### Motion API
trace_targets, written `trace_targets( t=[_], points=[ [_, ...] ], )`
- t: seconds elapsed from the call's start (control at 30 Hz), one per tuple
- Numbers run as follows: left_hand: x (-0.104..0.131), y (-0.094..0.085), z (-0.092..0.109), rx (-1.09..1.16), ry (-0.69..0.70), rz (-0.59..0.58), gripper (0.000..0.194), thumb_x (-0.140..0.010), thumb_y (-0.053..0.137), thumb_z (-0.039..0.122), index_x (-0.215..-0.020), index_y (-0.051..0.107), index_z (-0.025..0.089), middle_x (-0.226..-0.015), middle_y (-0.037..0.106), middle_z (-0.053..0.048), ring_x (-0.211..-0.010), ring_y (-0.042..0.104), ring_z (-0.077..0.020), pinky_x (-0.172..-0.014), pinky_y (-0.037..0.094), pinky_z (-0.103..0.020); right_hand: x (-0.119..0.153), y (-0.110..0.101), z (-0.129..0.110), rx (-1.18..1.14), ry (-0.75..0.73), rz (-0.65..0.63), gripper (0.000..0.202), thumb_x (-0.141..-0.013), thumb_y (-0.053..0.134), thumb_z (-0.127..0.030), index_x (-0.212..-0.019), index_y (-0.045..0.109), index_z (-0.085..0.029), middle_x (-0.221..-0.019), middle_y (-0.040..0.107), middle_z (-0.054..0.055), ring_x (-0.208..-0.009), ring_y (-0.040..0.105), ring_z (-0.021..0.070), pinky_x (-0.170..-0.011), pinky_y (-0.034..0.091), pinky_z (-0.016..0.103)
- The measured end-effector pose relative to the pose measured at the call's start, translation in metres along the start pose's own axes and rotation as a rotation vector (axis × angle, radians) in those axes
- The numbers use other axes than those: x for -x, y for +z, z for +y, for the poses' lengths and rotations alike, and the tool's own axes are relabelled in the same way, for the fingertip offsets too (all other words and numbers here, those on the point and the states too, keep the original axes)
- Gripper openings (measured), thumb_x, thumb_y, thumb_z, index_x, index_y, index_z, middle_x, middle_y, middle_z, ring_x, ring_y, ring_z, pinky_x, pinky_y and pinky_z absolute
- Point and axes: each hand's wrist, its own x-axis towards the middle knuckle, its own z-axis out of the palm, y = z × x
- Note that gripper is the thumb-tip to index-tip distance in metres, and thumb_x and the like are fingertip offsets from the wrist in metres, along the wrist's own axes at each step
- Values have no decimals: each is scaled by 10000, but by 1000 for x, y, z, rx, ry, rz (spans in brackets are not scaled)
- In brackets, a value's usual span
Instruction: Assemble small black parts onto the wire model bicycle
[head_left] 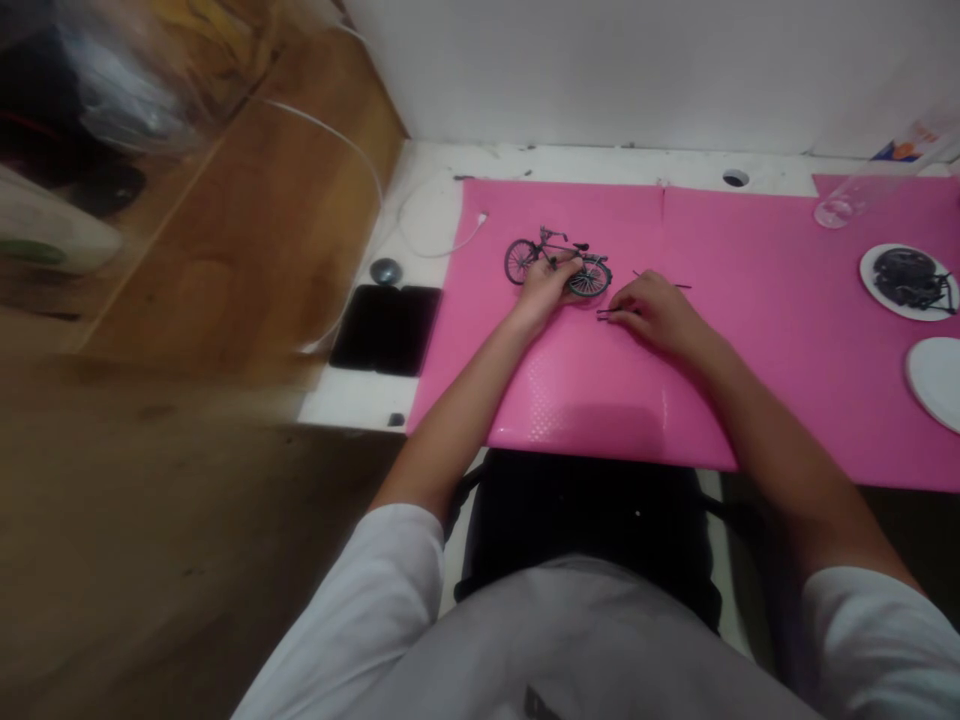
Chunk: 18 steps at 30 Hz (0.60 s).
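A small black model bicycle (519, 261) is upright over the pink mat, its handlebar to the left and its saddle to the right. My left hand (551, 283) is closed on its lower frame, by the pedals and rear wheel, and hides part of it. Just right of the rear wheel, my right hand (651, 305) pinches a thin dark piece (604, 313) whose tip sticks out to the left; its kind is too small to make out. Another thin dark rod (682, 287) shows behind the right hand's knuckles.
The pink mat (780, 330) covers the white table. At right are a white plate (868, 270) of black parts, a second white plate (937, 380) and a clear cup (840, 208). On the left lie a black flat case (386, 330), a round metallic object (385, 271) and a white cable (450, 248).
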Motion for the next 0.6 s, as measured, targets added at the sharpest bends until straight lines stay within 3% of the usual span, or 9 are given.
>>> trace_targets(
  t=[0.17,0.3,0.47,0.6],
  points=[
    [4,5,3,30,-3,29,372,-916,1003,406,-1080,739,201,-1020,869,-73,-1015,895,-289,-999,777,-509,1,2,-12,36,-3,265,255,-1149,748,-530,-1129,886,-316,-1101,869,105,-1049,737,341,-1057,599,585],
    [14,11,11,45,-36,46,357,-949,981,399,-1081,713,204,-1052,888,-76,-1085,912,-292,-1064,771,-503,2,8,-8,59,18,429,318,-1098,817,-594,-1094,896,-286,-1028,876,101,-930,741,312,-951,622,540],
    [21,17,17,98,-99,42,309,-992,950,328,-1125,702,200,-1055,897,-90,-1165,916,-321,-1132,750,-545,1,13,0,77,-54,490,317,-1131,773,-568,-1068,926,-298,-983,893,88,-839,751,287,-913,638,534],
    [23,20,17,113,-111,13,482,-990,976,364,-1345,683,220,-1161,909,-108,-1214,912,-338,-1156,738,-570,1,11,0,123,-40,441,342,-1178,681,-557,-1141,929,-324,-1031,897,99,-899,775,305,-983,656,582]
  ],
)
